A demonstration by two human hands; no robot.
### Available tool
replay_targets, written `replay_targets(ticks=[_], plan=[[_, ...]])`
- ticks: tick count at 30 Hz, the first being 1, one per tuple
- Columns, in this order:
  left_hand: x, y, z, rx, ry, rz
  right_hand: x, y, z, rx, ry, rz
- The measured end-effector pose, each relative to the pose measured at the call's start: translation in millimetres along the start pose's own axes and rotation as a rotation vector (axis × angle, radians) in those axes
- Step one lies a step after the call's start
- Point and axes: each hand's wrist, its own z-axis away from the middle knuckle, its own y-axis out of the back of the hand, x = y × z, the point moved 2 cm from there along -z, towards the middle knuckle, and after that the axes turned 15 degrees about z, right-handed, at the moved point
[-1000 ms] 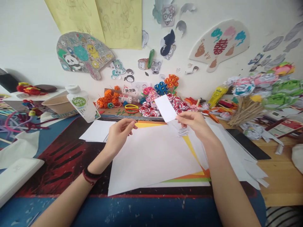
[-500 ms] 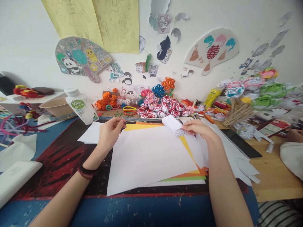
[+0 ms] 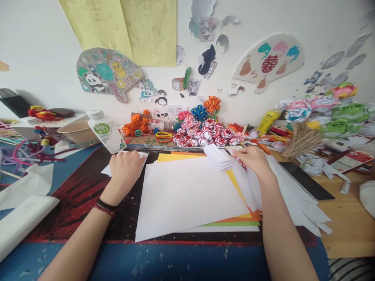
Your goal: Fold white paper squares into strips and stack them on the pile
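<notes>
My left hand bends over white paper at the left of the mat, knuckles up. Its fingers close on that paper, though their tips are hidden behind the hand. A small stack of folded white paper slips lies on the top edge of a large white sheet. Just right of the slips is my right hand, fingers loosely bent and apart from the stack, with nothing clearly between them. Yellow paper, orange paper and green paper show from beneath the large sheet.
Behind the paper stand a white glue bottle, red-and-white paper flowers and a yellow bottle. To the right are more white sheets, a black flat object and a bundle of sticks. A white box lies at left.
My left hand has moved left and down onto the white paper. My right hand has let go of the folded slips and drawn slightly right. The view has shifted a little left.
</notes>
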Motion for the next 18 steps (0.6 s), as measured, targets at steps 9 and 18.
replay_targets(ticks=[9, 18], plan=[[-1.2, -7.8, 1.2, -0.067, -0.048, -0.026, -58.2, -11.8, 17.3, 0.158, 0.172, -0.017], [31.7, 21.7, 8.0, 0.28, -0.093, 0.367, -112.2, -51.8, 53.1, -0.318, 0.588, -0.514]])
